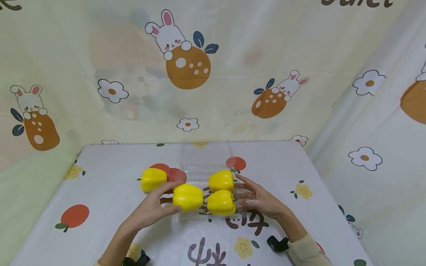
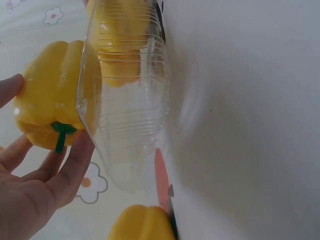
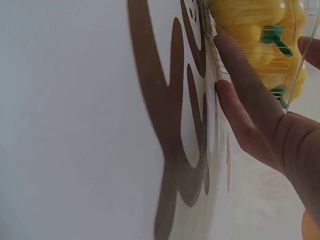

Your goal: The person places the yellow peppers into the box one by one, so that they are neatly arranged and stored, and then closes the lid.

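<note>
Currently, L hand [image 1: 151,207] is pinching a yellow pepper [image 1: 188,197] over clear box's [image 2: 130,112] 9 o'clock; R hand [image 1: 263,201], fingers extended, is touching 3 o'clock wall, prob. for steadiness.

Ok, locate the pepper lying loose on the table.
In the head view, the loose yellow pepper sits left of the clear container, just beyond the left hand.

Clear plastic container [image 2: 132,107], lid [image 1: 207,156] open at far side; near yellow pepper [image 1: 221,202] and far yellow pepper [image 1: 221,180] inside, right part, side by side, lying down, green stems pointing right; held yellow pepper [image 1: 188,197] pinched by left hand [image 1: 154,207] at container's left end, stem toward palm; loose yellow pepper [image 1: 153,179] outside, left, lying, stem left; right hand [image 1: 259,197] touches container's right wall, fingers extended.
</note>
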`<state>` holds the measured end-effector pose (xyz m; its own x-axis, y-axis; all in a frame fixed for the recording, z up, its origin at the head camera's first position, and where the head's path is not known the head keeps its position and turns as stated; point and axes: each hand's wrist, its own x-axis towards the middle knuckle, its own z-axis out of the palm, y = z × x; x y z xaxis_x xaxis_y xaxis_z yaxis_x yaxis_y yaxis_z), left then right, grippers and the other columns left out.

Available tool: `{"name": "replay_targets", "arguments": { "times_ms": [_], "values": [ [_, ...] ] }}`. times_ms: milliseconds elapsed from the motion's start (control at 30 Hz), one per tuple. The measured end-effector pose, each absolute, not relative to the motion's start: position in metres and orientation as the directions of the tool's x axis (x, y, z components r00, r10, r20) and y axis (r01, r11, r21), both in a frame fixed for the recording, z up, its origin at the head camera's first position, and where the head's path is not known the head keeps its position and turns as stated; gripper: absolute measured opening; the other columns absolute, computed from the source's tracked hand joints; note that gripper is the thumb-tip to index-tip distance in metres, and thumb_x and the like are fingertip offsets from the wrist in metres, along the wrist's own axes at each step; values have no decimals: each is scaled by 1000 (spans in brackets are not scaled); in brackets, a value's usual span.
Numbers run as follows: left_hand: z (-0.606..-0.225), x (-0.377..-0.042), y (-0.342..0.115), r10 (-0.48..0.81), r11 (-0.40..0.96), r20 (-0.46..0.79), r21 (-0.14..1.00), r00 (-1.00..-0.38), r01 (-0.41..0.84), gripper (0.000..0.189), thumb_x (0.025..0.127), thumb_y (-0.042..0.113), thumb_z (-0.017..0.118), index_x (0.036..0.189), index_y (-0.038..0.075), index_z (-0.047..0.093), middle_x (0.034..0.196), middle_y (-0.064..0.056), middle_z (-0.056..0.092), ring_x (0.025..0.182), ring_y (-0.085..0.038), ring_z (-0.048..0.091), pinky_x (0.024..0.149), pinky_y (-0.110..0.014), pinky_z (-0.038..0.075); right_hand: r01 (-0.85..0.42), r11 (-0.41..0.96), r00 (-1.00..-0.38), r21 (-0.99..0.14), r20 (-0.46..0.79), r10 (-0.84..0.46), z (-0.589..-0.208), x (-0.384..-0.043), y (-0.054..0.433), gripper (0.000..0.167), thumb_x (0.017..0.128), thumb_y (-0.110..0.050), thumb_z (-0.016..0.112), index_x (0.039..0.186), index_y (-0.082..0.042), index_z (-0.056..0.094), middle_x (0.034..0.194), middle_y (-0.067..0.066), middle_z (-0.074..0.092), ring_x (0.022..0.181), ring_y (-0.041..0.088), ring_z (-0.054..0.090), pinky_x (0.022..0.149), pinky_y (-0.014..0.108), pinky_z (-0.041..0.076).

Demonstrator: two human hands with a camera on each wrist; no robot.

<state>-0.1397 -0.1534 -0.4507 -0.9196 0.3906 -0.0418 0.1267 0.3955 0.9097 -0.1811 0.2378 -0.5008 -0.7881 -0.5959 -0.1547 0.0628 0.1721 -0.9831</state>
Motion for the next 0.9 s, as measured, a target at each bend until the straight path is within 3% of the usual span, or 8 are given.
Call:
{"name": "replay_targets", "arguments": {
  "times_ms": [167,300,467,667,900],
  "values": [
    [-451,-142,-150,375,428,-48,895,-926,127,72,88,14,85,153,25,55,150,-4,59,126,-27,60,111,-47,55,73,182,-790,-981,-168,-589,-500,-182,238,102,89,-6,68,172,-19,10,171,31,24,143,50,53,101,50,62],
    [-451,-143,-149,394,457,-33,874,-918,165,71,88,15,85,153,18,55,150,-9,61,123,-28,64,110,-53,55,85,189,-793,-978,-181,-581,-500,-183,238,101,90,-7,69,172,-22,12,171,29,26,143,49,52,100,49,63],
    [-451,-144,-146,426,482,-24,852,-904,205,70,89,15,84,152,15,55,151,-12,60,123,-29,64,107,-52,57,78,197,-793,-977,-181,-582,-500,-184,237,100,91,-9,70,172,-22,12,171,28,27,143,51,52,100,49,63],
    [-453,-144,-141,432,540,-27,809,-902,234,70,88,17,86,151,17,57,150,-6,60,126,-26,63,106,-46,59,85,194,-791,-977,-185,-583,-500,-184,238,101,91,-8,70,172,-22,12,171,28,26,144,51,51,101,49,62],
    [-452,-143,-137,425,585,-43,775,-904,237,69,87,20,87,150,18,59,150,-7,58,124,-25,64,106,-47,59,86,192,-787,-978,-185,-588,-499,-183,238,101,91,-8,69,172,-21,10,172,28,25,145,51,51,101,48,63]
  ]
}}
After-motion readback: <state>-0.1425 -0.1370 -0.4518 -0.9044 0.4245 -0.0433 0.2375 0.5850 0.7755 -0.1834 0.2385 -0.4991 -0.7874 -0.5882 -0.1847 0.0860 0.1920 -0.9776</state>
